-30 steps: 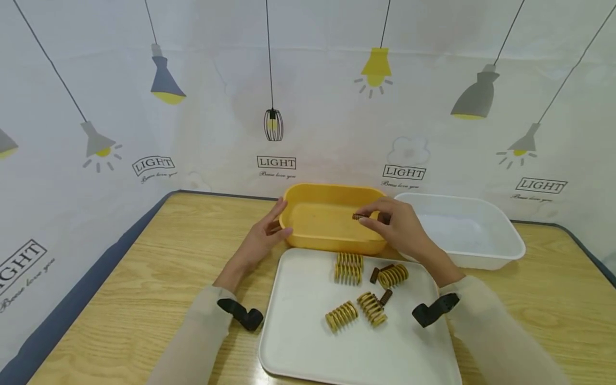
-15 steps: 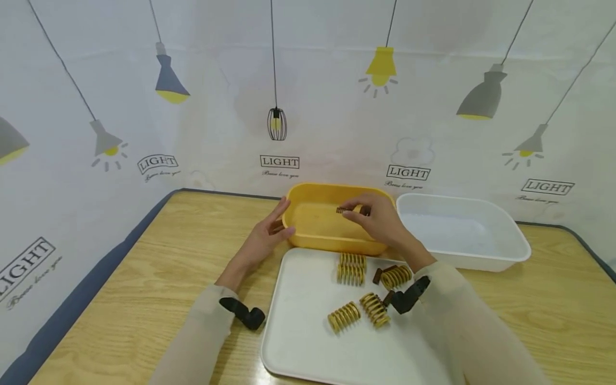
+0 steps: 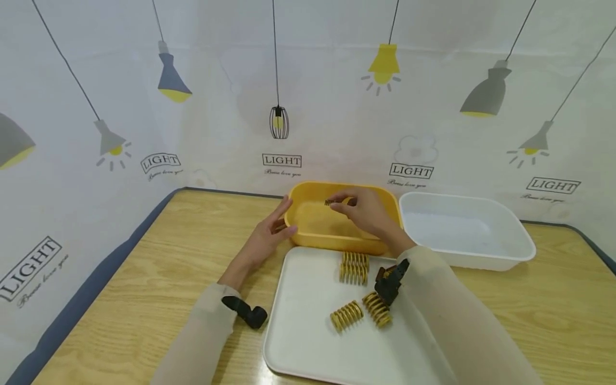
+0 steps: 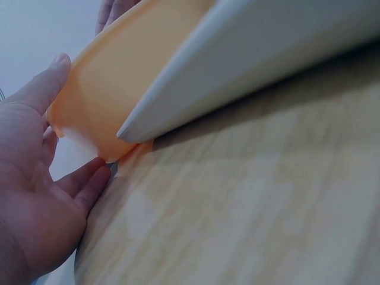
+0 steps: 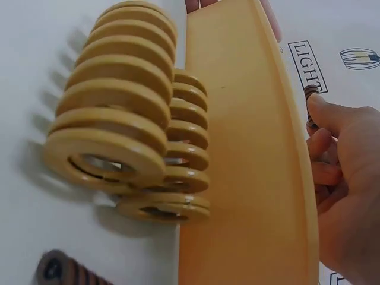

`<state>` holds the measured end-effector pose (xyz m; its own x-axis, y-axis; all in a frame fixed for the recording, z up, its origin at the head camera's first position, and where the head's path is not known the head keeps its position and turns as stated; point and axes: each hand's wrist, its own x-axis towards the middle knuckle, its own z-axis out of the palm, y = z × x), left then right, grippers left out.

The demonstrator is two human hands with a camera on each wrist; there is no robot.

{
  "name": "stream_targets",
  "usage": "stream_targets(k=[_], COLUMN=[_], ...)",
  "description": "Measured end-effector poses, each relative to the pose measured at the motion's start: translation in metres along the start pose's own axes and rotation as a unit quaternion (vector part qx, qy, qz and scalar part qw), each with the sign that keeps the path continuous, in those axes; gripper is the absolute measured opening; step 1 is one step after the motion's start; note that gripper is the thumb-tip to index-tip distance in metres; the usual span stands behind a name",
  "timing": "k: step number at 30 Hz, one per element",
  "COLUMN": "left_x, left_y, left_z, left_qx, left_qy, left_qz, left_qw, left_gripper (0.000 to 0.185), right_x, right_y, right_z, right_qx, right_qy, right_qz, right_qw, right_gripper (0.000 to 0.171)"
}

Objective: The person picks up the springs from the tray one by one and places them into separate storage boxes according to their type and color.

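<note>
Between thumb and fingertips, my right hand (image 3: 368, 214) pinches a small dark brown coil spring (image 3: 329, 202) over the yellow tub (image 3: 337, 243). In the right wrist view one end of that spring (image 5: 310, 90) sticks out past the thumb. My left hand (image 3: 262, 240) rests against the tub's left end, fingers spread and fairly straight at the rim and wall. Several larger yellow coil springs (image 3: 346, 315) lie on the white tray (image 3: 313, 350) in front. Another small brown spring (image 5: 71, 272) shows in the right wrist view; the right wrist's camera hides part of that area in the head view.
A white tub (image 3: 481, 256) stands just right of the yellow one. Both tubs sit at the back of the wooden table (image 3: 159, 256), close to a cloth wall (image 3: 327, 123) printed with lamps. The tray's back edge lies along the yellow tub's front.
My right hand has moved left over the yellow tub, carrying the small brown spring. Its forearm now covers more of the tray's right side. The left hand holds its place at the tub.
</note>
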<state>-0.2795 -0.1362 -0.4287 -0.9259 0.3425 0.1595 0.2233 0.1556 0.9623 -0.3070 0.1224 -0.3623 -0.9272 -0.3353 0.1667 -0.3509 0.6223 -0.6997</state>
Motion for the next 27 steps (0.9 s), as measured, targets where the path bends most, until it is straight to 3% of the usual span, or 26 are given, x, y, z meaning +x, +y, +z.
stream_targets(k=[19,27], left_x=[-0.001,-0.001], left_y=[0.002,0.003], left_z=[-0.002,-0.002], left_qx=[0.008,0.011], left_qy=[-0.003,-0.003], left_qz=[-0.004,-0.002], left_qw=[1.0000,0.9999], left_gripper=[0.067,0.067], right_x=[0.035,0.041], right_y=[-0.007,0.002], right_z=[0.009,0.010], right_qx=[0.003,0.068], right_qy=[-0.043,-0.063], right_qz=[0.039,0.089], right_qw=[0.998,0.992], right_gripper=[0.016,0.019])
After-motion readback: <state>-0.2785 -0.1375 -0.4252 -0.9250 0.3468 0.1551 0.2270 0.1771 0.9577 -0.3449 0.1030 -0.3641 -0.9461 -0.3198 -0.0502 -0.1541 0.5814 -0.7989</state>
